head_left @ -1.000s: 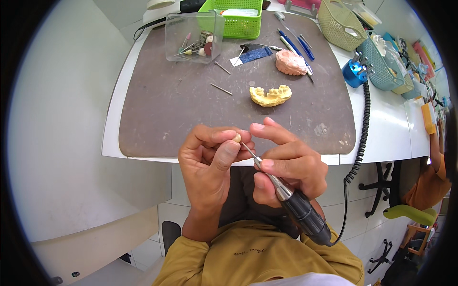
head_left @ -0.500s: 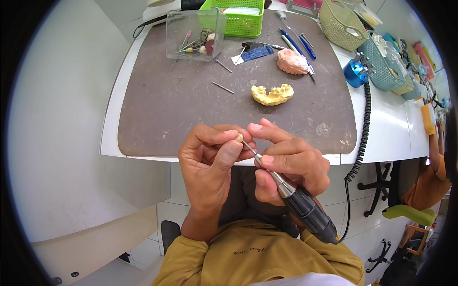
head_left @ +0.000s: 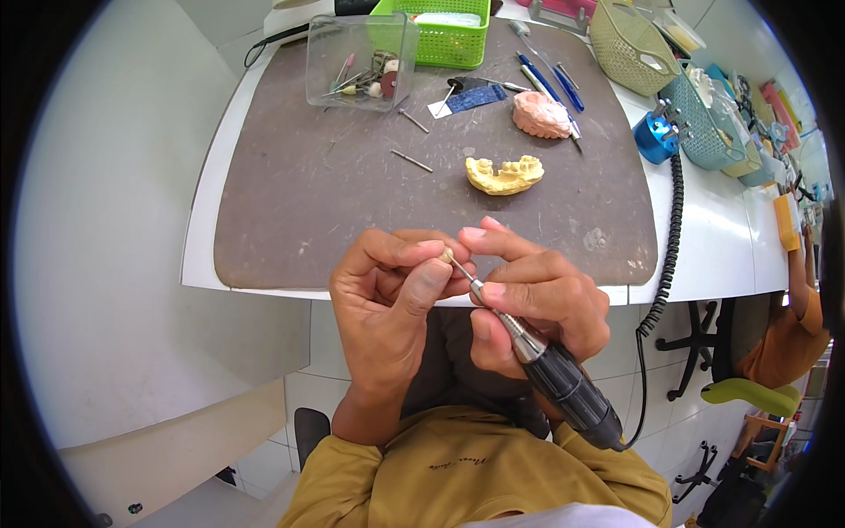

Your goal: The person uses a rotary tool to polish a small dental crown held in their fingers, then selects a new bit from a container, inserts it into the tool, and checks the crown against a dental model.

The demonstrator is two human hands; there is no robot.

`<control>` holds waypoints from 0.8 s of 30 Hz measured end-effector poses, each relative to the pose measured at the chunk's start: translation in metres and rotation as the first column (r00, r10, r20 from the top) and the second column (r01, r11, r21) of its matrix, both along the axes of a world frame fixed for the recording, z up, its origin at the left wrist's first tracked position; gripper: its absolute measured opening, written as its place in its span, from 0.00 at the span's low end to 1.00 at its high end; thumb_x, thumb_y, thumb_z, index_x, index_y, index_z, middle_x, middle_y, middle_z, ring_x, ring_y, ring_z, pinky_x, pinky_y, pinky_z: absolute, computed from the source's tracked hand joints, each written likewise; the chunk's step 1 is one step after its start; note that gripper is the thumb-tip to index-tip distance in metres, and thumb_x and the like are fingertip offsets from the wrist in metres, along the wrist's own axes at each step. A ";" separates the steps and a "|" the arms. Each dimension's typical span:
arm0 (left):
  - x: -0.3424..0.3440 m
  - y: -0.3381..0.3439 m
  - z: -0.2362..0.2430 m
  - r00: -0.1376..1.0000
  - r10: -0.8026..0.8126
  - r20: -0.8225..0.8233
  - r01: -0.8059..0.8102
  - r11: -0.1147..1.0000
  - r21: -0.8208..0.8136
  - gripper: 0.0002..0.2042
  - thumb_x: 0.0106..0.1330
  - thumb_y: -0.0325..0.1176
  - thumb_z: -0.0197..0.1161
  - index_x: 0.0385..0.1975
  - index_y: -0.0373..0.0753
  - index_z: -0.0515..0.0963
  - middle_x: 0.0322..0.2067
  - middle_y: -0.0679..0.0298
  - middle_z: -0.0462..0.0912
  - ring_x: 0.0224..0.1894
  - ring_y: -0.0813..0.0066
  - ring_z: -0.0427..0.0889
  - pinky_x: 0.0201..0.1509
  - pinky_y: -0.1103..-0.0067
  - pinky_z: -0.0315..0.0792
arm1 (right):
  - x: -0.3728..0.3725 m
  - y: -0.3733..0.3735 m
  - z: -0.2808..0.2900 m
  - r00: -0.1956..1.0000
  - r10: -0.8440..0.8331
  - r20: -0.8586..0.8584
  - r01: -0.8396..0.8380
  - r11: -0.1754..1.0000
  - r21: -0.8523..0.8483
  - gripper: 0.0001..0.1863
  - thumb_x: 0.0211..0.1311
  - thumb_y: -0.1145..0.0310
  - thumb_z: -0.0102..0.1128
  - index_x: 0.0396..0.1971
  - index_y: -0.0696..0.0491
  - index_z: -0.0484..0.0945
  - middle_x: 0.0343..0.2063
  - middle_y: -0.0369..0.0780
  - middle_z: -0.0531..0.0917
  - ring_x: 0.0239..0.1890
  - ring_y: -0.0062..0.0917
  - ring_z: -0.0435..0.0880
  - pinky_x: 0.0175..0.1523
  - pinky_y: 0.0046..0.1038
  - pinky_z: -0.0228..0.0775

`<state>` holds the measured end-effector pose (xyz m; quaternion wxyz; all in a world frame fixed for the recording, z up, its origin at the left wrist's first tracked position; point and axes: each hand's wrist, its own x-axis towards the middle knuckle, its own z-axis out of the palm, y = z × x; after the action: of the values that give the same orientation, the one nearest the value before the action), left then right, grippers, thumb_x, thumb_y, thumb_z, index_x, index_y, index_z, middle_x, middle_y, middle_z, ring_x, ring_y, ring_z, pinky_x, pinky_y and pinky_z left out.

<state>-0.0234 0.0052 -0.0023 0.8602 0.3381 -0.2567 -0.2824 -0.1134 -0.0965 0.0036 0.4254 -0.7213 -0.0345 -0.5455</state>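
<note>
Between the thumb and index finger of my left hand [head_left: 387, 299] is a small cream dental crown [head_left: 447, 255], partly covered by the fingertips. My right hand [head_left: 541, 304] is closed around a dental handpiece [head_left: 563, 378] with a silver nose and black body. Its thin bur [head_left: 460, 269] points up and left, and the tip meets the crown. Both hands are just over the table's near edge. Beyond them on the brown mat lie a yellow dental model [head_left: 504, 180] and a pink dental model [head_left: 541, 116].
Two loose burs, one of them a metal bur [head_left: 411, 160], lie on the mat [head_left: 299, 220]. Farther back are a clear box [head_left: 352, 97] of polishing bits, a green basket [head_left: 449, 44] and blue pens [head_left: 550, 84]. A coiled cord [head_left: 673, 238] hangs at right, near a blue bur holder [head_left: 657, 136].
The crown has turned slightly in my left fingers and shifted a little right, against the bur. My right hand keeps nearly the same hold on the handpiece.
</note>
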 end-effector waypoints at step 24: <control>0.000 0.000 0.001 1.000 -0.014 0.003 0.014 1.000 -0.007 0.03 0.67 0.22 0.62 0.36 0.33 0.75 0.36 0.51 0.83 0.39 0.70 0.85 0.43 0.76 0.85 | -0.004 0.001 0.002 1.000 0.015 -0.026 -0.015 1.000 0.009 0.12 0.47 0.81 0.72 0.32 0.57 0.78 0.27 0.42 0.84 0.46 0.42 0.87 0.55 0.46 0.79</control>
<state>-0.0235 0.0048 -0.0014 0.8590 0.3338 -0.2613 -0.2871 -0.1174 -0.0958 0.0055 0.4328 -0.7262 -0.0321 -0.5331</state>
